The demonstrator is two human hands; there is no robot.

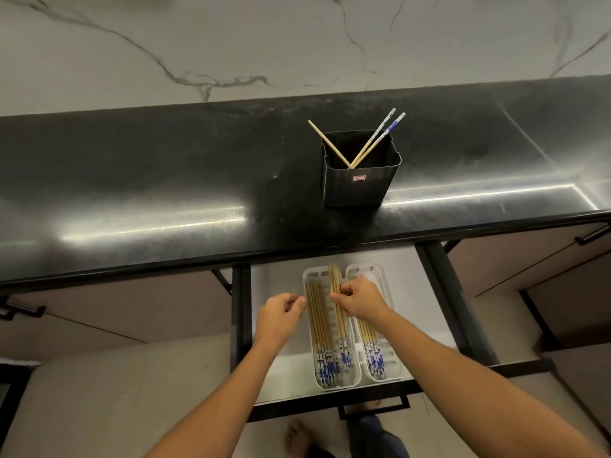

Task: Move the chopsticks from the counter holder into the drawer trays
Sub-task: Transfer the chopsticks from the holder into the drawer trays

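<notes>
Grip: right hand (360,304) has its fingers curled and pinches a bundle of chopsticks (342,328) partway along the shafts.
Other hand: left hand (279,314) is loosely fisted with its fingertips at the left rim of the left tray; I cannot tell whether it holds the rim or only sits beside it.
Held bundle: slim, pale bamboo-coloured shafts with blue-and-white patterned ends towards the person, lying lengthways over the right half of the left tray (309,276), with the plain tips reaching its far end.
Trays: two long white plastic trays with rounded corners and slotted floors, side by side; the right tray (385,279) is partly under the right wrist.
Laid chopsticks: one row (317,322) lies just left of the held bundle, and another group (368,338) lies in the right tray below the right hand.
Drawer: open drawer (274,279) with a white floor and black frame.
Holder: square black plastic holder (358,186) stands on the glossy black worktop (165,176), well beyond both hands.
Left in holder: one plain chopstick (327,142) leans left and two patterned chopsticks (380,137) lean right.
</notes>
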